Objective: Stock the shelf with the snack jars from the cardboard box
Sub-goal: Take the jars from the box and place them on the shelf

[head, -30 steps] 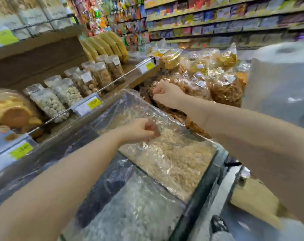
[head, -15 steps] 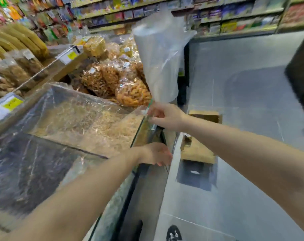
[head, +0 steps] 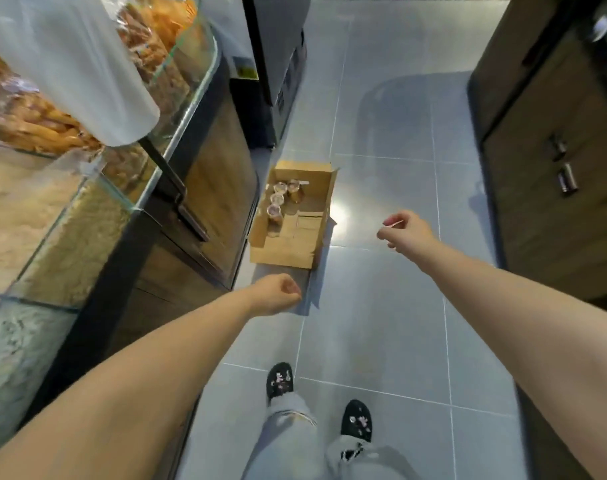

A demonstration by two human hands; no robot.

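Ahead of your feet, the cardboard box (head: pixel 291 220) sits on the floor (head: pixel 381 323), just beside the base of the display case (head: pixel 177 140) on your left. 4 snack jars (head: pixel 282 199) stand inside the box, along its left wall toward the far end. A cabinet (head: pixel 551 168) stands to your right, well apart from the box. Your left hand (head: pixel 276 299) hangs before the box's near edge; your right hand (head: pixel 404 232) hangs right of it.

Overhead light is even, with a bright glare patch on the floor tiles (head: pixel 343 216). Wide-angle distortion bends the edges; motion blur softens detail.
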